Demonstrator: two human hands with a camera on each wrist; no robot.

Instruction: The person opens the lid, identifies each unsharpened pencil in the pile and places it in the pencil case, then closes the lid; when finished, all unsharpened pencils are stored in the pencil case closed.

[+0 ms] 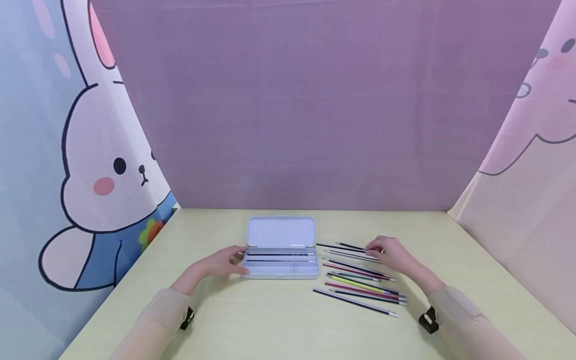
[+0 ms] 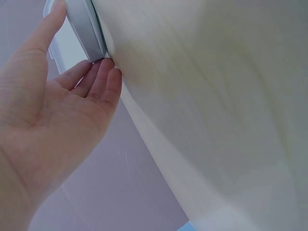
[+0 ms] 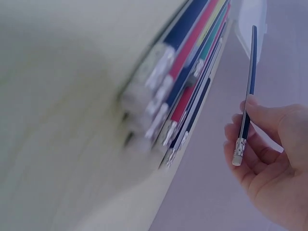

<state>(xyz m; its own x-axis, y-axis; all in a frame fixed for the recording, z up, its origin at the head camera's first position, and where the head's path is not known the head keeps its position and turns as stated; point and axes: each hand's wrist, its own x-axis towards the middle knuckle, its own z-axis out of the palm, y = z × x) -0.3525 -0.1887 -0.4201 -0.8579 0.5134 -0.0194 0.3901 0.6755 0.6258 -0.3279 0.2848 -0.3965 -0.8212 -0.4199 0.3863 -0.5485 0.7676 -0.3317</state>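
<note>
- Right hand [image 1: 392,253] pinches a dark eraser-tipped pencil [image 3: 252,72], right of the open pencil case [image 1: 281,276].
- Left hand [image 1: 222,261] holds the case's left end, thumb opposite fingers.
- Two pencils [image 1: 279,254] seem stowed; the loose pencils [image 1: 355,302] on the table [image 1: 252,325] likely remain.

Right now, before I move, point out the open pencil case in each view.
Head: pencil case below centre, left end gripped by the left hand.
Left wrist: pencil case at top left, cut by the frame.
Right wrist: pencil case partly visible at top right, behind the pencil in the right hand.
Shared landmark: pale tabletop, in all three.
</note>
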